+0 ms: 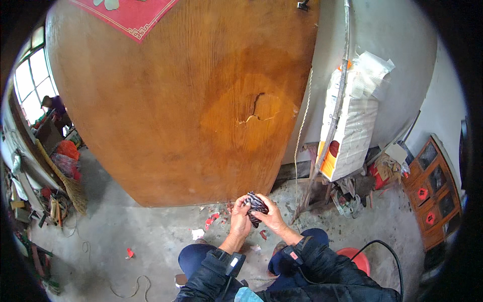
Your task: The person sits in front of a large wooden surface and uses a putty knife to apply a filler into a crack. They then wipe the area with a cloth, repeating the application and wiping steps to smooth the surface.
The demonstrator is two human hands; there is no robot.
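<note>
A small bunched piece of dark cloth with pale stripes point(257, 205) is held between my two hands, in front of the foot of the large wooden door point(191, 136). My left hand point(240, 221) grips its left side, the thumb and fingertips closed against it. Around its right side curls my right hand point(273, 216), with the thumb across the front. What the cloth item is exactly, and whether anything lies inside it, I cannot make out. On the right part of the door, the brown surface shows a jagged crack point(256, 110) within a darker patch.
Red paper scraps point(212, 219) and a white scrap point(197, 234) litter the concrete floor. At right a long pole point(338, 100) leans against a tall white package point(352, 121), near a wooden cabinet point(432, 191). A red bucket point(354, 259) stands behind my right arm; a broom point(65, 181) leans left. Far left is another person point(56, 110).
</note>
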